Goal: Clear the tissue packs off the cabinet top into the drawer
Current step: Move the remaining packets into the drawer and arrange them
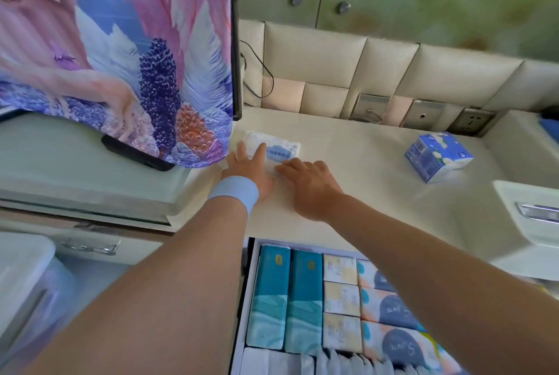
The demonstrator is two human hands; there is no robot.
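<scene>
Drawer (245,299) open under me. My left hand (246,169), fingers straight, pins the flat tissue pack (282,147) so my right hand (305,184) can probably curl under its edge; can't tell if it's gripping.

Cabinet top (348,138) behind, open drawer (253,253) before and below it.
We note one tissue pack (282,146) at left on the top, just right of the screen (121,42); our left hand (246,173) lies on it, our right hand (305,182) at its near edge. A second pack (438,158) sits well apart to the right, before the wall sockets (472,125). Stored packs (302,299) fill the drawer in rows.
</scene>
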